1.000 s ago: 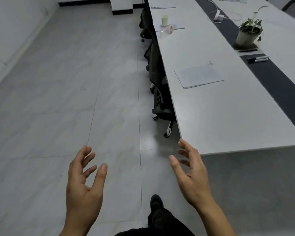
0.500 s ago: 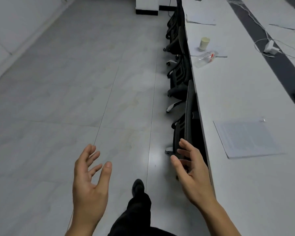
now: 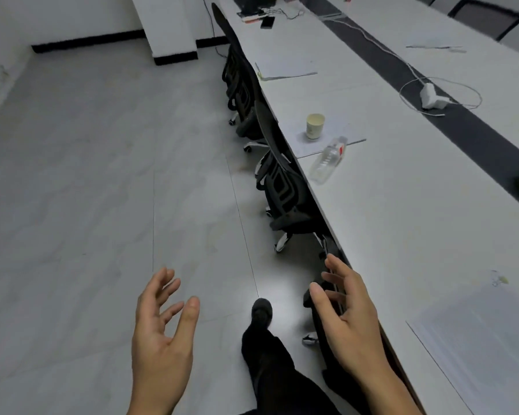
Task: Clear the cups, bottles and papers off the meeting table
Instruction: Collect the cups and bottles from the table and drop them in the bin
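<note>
A long white meeting table (image 3: 408,205) runs up the right side. On it a paper cup (image 3: 314,126) stands upright on a sheet of paper (image 3: 327,136). Just nearer, a clear plastic bottle (image 3: 328,160) lies on its side close to the table's left edge. Another paper (image 3: 486,339) lies at the near right, and a further paper (image 3: 285,68) farther up. My left hand (image 3: 162,333) is held out over the floor, fingers spread, holding nothing. My right hand (image 3: 346,316) hovers by the table's near edge, fingers relaxed and empty.
Black office chairs (image 3: 285,187) are tucked along the table's left edge. A dark strip (image 3: 450,115) with a white charger and cable (image 3: 432,95) runs down the table's middle. Grey tiled floor (image 3: 102,175) stretches to the left. My dark-trousered leg and shoe (image 3: 262,313) step forward.
I have walked forward along the table; the cup, bottle and papers now appear nearer and lower in view. Both hands stay out in front, empty.
</note>
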